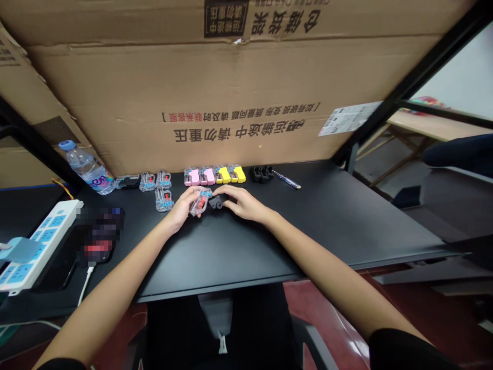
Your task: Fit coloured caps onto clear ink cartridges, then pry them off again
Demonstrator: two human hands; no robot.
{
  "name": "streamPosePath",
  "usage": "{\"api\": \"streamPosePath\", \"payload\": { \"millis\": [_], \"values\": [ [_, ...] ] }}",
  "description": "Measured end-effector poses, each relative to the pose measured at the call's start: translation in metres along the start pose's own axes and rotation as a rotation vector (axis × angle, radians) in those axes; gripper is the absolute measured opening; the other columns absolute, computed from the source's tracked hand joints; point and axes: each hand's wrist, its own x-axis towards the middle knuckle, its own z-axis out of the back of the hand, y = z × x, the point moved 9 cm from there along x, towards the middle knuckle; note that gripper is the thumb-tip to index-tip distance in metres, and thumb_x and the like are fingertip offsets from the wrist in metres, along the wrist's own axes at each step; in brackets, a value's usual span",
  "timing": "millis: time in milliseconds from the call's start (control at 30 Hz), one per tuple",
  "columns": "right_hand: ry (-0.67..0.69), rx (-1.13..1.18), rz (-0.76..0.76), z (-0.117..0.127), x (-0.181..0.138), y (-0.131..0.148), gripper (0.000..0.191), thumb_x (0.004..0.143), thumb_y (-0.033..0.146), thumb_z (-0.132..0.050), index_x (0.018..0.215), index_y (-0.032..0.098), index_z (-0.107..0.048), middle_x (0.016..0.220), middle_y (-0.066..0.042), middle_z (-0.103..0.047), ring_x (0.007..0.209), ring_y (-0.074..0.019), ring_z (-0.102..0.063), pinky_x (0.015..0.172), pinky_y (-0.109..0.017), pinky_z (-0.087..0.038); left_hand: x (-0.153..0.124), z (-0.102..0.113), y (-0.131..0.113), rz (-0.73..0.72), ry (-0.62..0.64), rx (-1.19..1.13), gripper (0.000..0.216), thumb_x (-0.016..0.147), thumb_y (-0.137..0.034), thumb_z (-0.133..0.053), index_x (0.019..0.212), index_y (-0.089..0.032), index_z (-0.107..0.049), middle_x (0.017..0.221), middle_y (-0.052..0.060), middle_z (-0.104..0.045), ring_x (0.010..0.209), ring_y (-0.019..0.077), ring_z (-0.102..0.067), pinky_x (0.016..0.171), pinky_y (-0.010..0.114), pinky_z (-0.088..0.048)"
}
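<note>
My left hand (184, 206) is closed around a small clear plastic part with red inside (201, 202), held just above the black table (308, 226). Right beside it, my right hand (242, 203) rests on the table with its fingers curled over a small black part (216, 202). Just behind my hands runs a row of small parts: clear ones with red and blue inside (156, 181), another clear one (164, 200) in front of them, pink ones (199, 176), yellow ones (230, 174) and black ones (261, 173).
A large cardboard sheet (231, 103) stands along the table's back edge. A water bottle (88, 168) lies at the back left. A white power strip (36, 241) and a dark blurred object (98, 234) sit at the left. A screwdriver (287, 180) lies right of the black parts.
</note>
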Motion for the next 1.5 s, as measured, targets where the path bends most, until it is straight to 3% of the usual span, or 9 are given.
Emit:
{"api": "streamPosePath", "payload": {
  "millis": [100,233,433,667,1033,1500],
  "values": [
    [-0.007,-0.002,-0.022,0.001,-0.001,-0.003,0.039,0.096,0.012,-0.06,0.132,0.023,-0.072,0.133,-0.011,-0.076,0.126,-0.0272,-0.071,0.112,-0.048,-0.055,0.0,0.008,-0.006,-0.015,-0.048,-0.092,0.031,0.088,-0.04,-0.068,0.108,-0.017,-0.069,0.075,0.001,-0.061,0.06,0.0145,-0.055,0.05,0.025,-0.047],
    [-0.067,-0.042,-0.13,0.006,-0.003,-0.015,0.038,0.098,0.024,-0.067,0.136,0.023,-0.072,0.137,-0.012,-0.075,0.12,-0.0292,-0.073,0.094,-0.043,-0.063,0.002,0.02,-0.005,-0.004,-0.117,-0.055,0.028,0.09,-0.035,-0.069,0.112,-0.019,-0.068,0.082,0.001,-0.065,0.066,0.0141,-0.06,0.053,0.024,-0.049],
    [-0.105,-0.088,-0.17,0.004,-0.004,-0.018,0.038,0.099,0.034,-0.072,0.135,0.021,-0.073,0.125,-0.012,-0.08,0.098,-0.0268,-0.077,0.081,-0.039,-0.062,0.002,0.014,0.008,0.043,-0.048,0.017,0.035,0.093,-0.037,-0.076,0.122,-0.022,-0.063,0.091,0.002,-0.072,0.077,0.0177,-0.07,0.073,0.032,-0.06],
    [-0.156,-0.085,-0.121,-0.001,-0.004,-0.013,0.033,0.1,0.032,-0.069,0.13,0.019,-0.074,0.116,-0.011,-0.079,0.085,-0.0212,-0.072,0.08,-0.036,-0.06,0.002,0.008,0.012,0.036,0.018,0.111,0.04,0.093,-0.045,-0.079,0.119,-0.019,-0.064,0.108,0.007,-0.077,0.092,0.0226,-0.076,0.084,0.036,-0.059],
    [-0.17,-0.086,-0.103,-0.004,-0.007,-0.014,0.032,0.102,0.029,-0.068,0.133,0.02,-0.072,0.119,-0.012,-0.077,0.086,-0.0206,-0.071,0.082,-0.036,-0.06,0.001,0.005,0.007,-0.018,0.048,0.136,0.04,0.092,-0.046,-0.081,0.116,-0.017,-0.067,0.103,0.007,-0.077,0.094,0.0227,-0.075,0.093,0.038,-0.057],
    [-0.179,-0.098,-0.075,-0.008,-0.008,-0.012,0.032,0.102,0.028,-0.067,0.134,0.022,-0.072,0.117,-0.011,-0.077,0.085,-0.0218,-0.071,0.081,-0.037,-0.06,0.004,0.005,0.006,-0.095,0.03,0.219,0.041,0.094,-0.044,-0.077,0.122,-0.016,-0.067,0.111,0.009,-0.078,0.095,0.0224,-0.075,0.097,0.04,-0.055]
  ]
}}
